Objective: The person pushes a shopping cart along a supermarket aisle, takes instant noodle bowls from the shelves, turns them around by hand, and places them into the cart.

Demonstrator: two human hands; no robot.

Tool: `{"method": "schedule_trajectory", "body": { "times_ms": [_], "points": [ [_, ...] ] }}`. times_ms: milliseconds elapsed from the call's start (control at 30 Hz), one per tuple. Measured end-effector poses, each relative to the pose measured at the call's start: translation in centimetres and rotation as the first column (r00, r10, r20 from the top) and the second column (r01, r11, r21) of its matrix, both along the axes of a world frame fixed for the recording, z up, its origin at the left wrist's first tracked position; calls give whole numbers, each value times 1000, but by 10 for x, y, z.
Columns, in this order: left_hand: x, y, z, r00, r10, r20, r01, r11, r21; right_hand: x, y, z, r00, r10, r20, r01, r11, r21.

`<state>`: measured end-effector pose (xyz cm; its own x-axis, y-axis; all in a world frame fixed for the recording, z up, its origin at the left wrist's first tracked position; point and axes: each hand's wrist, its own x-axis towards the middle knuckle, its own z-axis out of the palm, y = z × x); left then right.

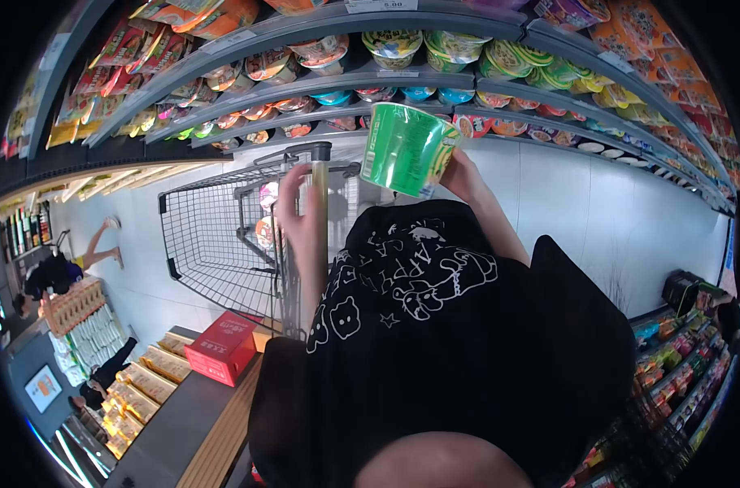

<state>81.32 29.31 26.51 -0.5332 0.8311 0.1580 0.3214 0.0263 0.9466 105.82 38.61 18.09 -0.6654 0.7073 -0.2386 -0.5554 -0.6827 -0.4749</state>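
Note:
My right hand (463,177) grips a green instant noodle tub (407,150) by its side, at the right edge. The tub is held up in front of the shelves, tilted, with its label side toward me. My left hand (295,207) is raised beside the handle (321,195) of a shopping cart (211,236), its fingers apart and holding nothing. Whether it touches the handle, I cannot tell. Two round, colourful packages (266,233) show in the cart by the handle end.
Curved-looking shelves (435,80) of noodle tubs and packets span the front. A red box (223,347) sits on a dark counter (163,431) at lower left. Another person's legs (106,244) show at the left. More stocked shelves (687,374) stand at lower right.

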Motion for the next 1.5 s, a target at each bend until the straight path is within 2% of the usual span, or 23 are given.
{"method": "schedule_trajectory", "body": {
  "times_ms": [33, 67, 100, 133, 167, 233, 267, 333, 433, 500, 567, 600, 700, 867, 933, 967, 1033, 1067, 1133, 1233, 1300, 1367, 1500],
  "points": [
    [3, 5, -11, 988, -148, 40, 147, 989, 28, -2, -1, -2, 1000, -9, -5, 9, 1000, -6],
    [8, 12, -13, 939, -342, 37, 338, 938, 80, -5, 0, -4, 994, 5, -110, -7, 1000, -13],
    [16, 16, -10, 902, -430, 40, 426, 902, 77, -7, 0, -5, 976, 19, -215, -24, 1000, -17],
    [23, 19, -6, 858, -513, 41, 509, 857, 76, -11, -2, 3, 992, -53, -113, 40, 993, -109],
    [23, 17, -9, 817, -577, -8, 577, 817, -18, -14, -3, 10, 991, -56, -121, 44, 994, -103],
    [36, 14, -16, 798, -591, 114, 583, 806, 97, -19, -5, 23, 995, -76, -70, 60, 977, -205],
    [38, 12, -19, 800, -591, 104, 583, 806, 99, -21, -5, 27, 996, -86, -13, 81, 974, -213],
    [38, 10, -22, 779, -499, 380, 524, 851, 42, -24, -6, 25, 996, -88, -10, 83, 970, -227],
    [27, 11, -17, 801, -496, 334, 541, 840, -48, -27, -5, 23, 995, -89, -47, 75, 967, -243],
    [21, 10, -16, 795, -519, 315, 555, 831, -30, -26, -3, 18, 980, -37, -198, -3, 980, -198],
    [15, 10, -16, 768, -497, 404, 567, 821, -66, -26, 0, 8, 977, -30, -211, -13, 980, -197],
    [15, 9, -15, 771, -504, 389, 560, 827, -40, -26, 1, 8, 973, -17, -230, -30, 979, -201],
    [9, 9, -19, 777, -491, 394, 550, 834, -45, -31, 3, 12, 992, -17, -123, 0, 990, -140],
    [9, 8, -24, 804, -477, 355, 530, 845, -65, -29, 3, 14, 994, 5, -110, -25, 984, -178],
    [7, 8, -28, 841, -500, 207, 529, 841, -115, -32, 3, 16, 998, -21, -65, 16, 997, -81],
    [7, 7, -28, 840, -500, 211, 530, 840, -119, -30, 3, 16, 998, -22, -64, 17, 996, -87],
    [8, 7, -21, 806, -479, 347, 558, 811, -176, -28, 6, 16, 993, 110, -40, -114, 987, -110],
    [10, 8, -21, 807, -476, 348, 556, 811, -181, -28, 4, 17, 993, 111, -42, -116, 987, -115],
    [16, 11, -22, 772, -493, 402, 528, 849, 26, -30, 2, 25, 990, 139, 2, -139, 990, 4],
    [13, 11, -22, 760, -528, 378, 555, 831, 46, -28, 3, 26, 988, 156, 11, -156, 984, 81],
    [11, 10, -21, 739, -514, 435, 556, 830, 37, -25, 8, 32, 985, 168, 28, -170, 977, 126],
    [7, 11, -25, 705, -459, 540, 537, 843, 16, -22, 10, 40, 974, 145, 174, -191, 940, 284],
    [6, 11, -27, 659, -419, 625, 522, 853, 21, -25, 8, 40, 950, 157, 269, -242, 915, 323]
  ]
}}
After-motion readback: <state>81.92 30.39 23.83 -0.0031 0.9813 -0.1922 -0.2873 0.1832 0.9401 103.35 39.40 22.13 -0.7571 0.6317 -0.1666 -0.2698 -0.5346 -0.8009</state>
